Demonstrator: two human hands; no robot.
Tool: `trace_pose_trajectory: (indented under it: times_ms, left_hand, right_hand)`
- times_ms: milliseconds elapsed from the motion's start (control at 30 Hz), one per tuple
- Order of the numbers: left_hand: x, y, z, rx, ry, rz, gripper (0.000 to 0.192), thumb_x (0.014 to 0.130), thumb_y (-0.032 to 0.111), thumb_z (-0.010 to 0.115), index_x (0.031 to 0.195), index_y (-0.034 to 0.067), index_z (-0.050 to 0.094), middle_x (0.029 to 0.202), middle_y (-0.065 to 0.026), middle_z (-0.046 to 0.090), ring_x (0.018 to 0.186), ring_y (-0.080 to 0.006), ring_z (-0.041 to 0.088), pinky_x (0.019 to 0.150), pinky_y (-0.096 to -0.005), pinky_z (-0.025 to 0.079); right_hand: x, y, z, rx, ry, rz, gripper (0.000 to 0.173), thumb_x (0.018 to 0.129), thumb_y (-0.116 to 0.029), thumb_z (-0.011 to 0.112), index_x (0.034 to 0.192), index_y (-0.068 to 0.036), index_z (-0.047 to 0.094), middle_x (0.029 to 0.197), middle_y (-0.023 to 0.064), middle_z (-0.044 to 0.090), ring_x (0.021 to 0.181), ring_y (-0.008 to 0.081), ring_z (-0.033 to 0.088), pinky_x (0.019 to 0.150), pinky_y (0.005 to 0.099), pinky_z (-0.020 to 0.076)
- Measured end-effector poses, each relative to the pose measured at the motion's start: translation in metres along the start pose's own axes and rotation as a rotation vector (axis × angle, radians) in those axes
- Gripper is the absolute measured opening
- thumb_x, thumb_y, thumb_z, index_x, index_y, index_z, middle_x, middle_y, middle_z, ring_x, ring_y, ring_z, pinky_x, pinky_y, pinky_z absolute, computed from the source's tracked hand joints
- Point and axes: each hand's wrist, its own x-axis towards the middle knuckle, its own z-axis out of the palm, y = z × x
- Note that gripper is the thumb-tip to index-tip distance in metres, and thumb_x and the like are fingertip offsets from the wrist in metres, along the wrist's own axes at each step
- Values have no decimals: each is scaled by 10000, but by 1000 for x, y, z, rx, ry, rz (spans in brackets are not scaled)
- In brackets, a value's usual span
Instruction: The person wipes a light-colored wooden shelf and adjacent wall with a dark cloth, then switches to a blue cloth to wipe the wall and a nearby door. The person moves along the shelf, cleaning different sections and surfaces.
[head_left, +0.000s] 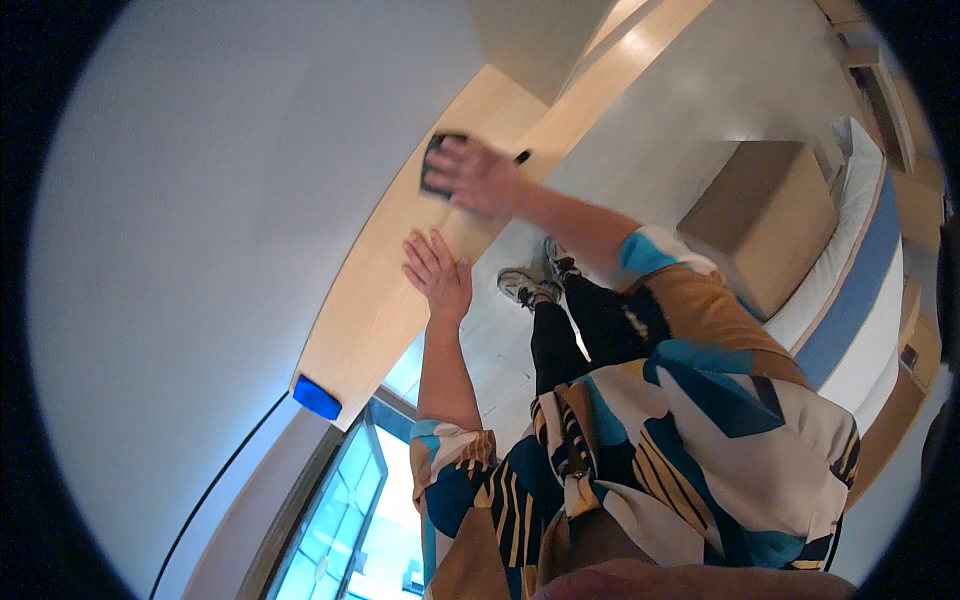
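My left hand (439, 276) lies palm down, fingers a little apart, on a long light-wood top (375, 300) and holds nothing. Farther along the same top, my right hand (474, 174) is blurred and reaches over a dark, flat object (433, 159). Its fingers cover much of that object, so I cannot tell whether they grip it or rest on it. Beside the right wrist, a small black piece (523, 157) sits at the front edge of the top. A folded blue cloth (316, 397) lies at the near end.
A pale wall (225, 187) runs along the back of the top. Tiled floor (675, 112) surrounds my shoes (525, 286). Behind me stand a brown box-shaped piece (757, 225) and a bed (847, 292). Beyond the blue cloth is a glazed window or door (337, 510).
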Motion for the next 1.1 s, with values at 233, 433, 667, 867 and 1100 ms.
trace_pose_trajectory:
  times_ms: [233,433,667,867,1100]
  left_hand:
    - [-4,1,2,-64,109,41,801,974,382,534,1606,64,159,1666,-248,16,1533,-451,-18,1172,-657,14]
    - [-6,-1,-12,-440,258,-18,776,984,317,532,1592,16,155,1663,-240,64,1534,-449,19,1213,-592,26]
    - [-39,13,-40,-524,562,-69,638,1021,248,474,1554,-25,254,1606,-240,269,1482,-445,235,1208,-530,195]
    - [-28,24,-23,-330,348,-236,656,1033,298,481,1569,-1,247,1631,-218,231,1494,-419,235,1210,-513,201]
    - [-46,14,-3,-95,428,-301,806,933,325,640,1580,51,244,1645,-148,256,1522,-349,223,1221,-534,170]
  right_hand:
    - [-27,40,-7,19,111,399,545,975,-359,562,1499,-246,459,1613,53,335,1491,338,264,1207,529,211]
    - [-27,-86,17,38,-155,303,638,939,-446,548,1527,-230,427,1659,111,226,1538,396,99,1193,637,97]
    - [-4,-168,29,1021,64,119,668,932,-317,589,1518,-64,389,1591,183,343,1486,370,288,1208,522,199]
    - [-21,-99,16,1042,305,488,483,862,81,559,1322,-66,586,1285,145,611,1222,300,575,1049,402,457]
    - [16,-39,10,561,260,3,390,806,81,581,1153,-69,675,1163,124,649,1194,361,584,1020,447,483]
